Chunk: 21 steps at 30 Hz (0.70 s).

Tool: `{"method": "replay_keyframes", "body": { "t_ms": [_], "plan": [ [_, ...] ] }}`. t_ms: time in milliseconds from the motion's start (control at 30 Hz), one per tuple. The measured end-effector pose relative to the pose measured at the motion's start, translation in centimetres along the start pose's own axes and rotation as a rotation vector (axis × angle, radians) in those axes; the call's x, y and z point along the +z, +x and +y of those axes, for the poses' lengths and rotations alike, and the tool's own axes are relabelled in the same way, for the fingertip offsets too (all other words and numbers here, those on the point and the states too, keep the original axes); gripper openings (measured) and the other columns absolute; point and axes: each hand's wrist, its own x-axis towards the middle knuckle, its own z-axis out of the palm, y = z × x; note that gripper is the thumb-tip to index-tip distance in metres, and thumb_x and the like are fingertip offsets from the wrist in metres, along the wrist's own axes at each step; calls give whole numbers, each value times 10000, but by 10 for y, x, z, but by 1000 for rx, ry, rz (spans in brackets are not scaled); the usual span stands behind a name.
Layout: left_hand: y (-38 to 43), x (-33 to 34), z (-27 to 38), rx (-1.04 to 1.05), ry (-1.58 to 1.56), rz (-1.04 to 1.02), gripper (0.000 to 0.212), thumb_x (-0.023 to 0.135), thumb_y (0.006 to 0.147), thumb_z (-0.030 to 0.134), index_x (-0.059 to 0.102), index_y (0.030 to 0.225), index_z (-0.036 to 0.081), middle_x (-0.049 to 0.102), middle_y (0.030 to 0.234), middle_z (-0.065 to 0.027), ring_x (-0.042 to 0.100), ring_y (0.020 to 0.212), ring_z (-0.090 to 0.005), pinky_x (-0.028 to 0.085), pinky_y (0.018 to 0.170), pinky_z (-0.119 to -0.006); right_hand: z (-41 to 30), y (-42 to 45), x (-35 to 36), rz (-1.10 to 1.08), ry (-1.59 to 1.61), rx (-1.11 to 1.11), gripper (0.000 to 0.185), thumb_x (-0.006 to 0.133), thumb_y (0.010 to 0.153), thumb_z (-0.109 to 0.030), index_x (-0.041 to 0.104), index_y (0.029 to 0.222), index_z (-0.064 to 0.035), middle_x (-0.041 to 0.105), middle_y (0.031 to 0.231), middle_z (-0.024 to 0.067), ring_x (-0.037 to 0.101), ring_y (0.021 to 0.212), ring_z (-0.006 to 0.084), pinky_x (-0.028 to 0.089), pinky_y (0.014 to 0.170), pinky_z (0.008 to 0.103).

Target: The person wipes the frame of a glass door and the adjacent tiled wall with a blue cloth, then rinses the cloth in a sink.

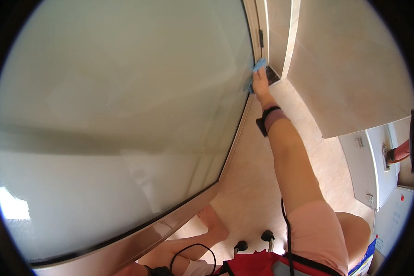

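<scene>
My right hand (pixel 261 82) is stretched out and presses a light blue cloth (pixel 260 64) against the edge of a door. Part of the cloth also shows below my fingers, beside the glass. The door has a large frosted glass panel (pixel 124 103) in a beige frame (pixel 179 219), with a dark seal around the glass. On my right wrist sits a pinkish band with a black strap and a small black device (pixel 261 127). My left hand is out of view; only what looks like part of my left arm shows at the bottom edge, beside the door frame.
A black hinge or latch part (pixel 261 38) is on the frame above the cloth. Beyond stand a tiled wall (pixel 348 69) and a silver case (pixel 362 169) with metal latches. Two black-tipped metal legs (pixel 267 236) rest on the tiled floor (pixel 252 193) near my bare foot (pixel 212 222). A black cable (pixel 287 224) runs along my arm.
</scene>
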Motion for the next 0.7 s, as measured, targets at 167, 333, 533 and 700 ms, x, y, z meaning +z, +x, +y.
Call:
{"method": "replay_keyframes", "body": {
  "t_ms": [167, 333, 533, 700],
  "plan": [
    [1, 0, -1, -18, 20, -18, 568, 395, 965, 423, 433, 1321, -18, 531, 1261, -173, 548, 1103, -306, 477, 910, -438, 1, 1, 7, 4, -142, -11, 324, 486, 940, -183, 510, 1160, 53, 499, 1253, 283, 457, 1170, 451, 371, 1004, 458],
    [0, 3, 0, -78, -43, -37, 594, 389, 954, 462, 445, 1319, -3, 536, 1263, -159, 542, 1117, -311, 466, 925, -449, -10, -59, 15, 56, -234, 58, 265, 436, 973, -219, 502, 992, 37, 545, 1012, 292, 502, 961, 482, 402, 848, 497],
    [-10, 6, 16, -312, -298, -25, 626, 383, 940, 509, 460, 1316, 15, 542, 1265, -142, 535, 1134, -316, 454, 942, -463, -60, -204, 10, -60, -146, 171, 260, 447, 962, -191, 502, 1030, 54, 540, 1042, 327, 506, 984, 484, 400, 858, 510],
    [-18, 11, 47, -437, -867, -472, 534, 387, 967, 433, 475, 1293, 19, 551, 1225, -114, 552, 1100, -281, 480, 917, -409, -123, -339, -1, -364, -116, 503, 264, 430, 967, -171, 465, 1133, 31, 527, 1177, 291, 515, 1038, 458, 416, 853, 488]
  ]
}}
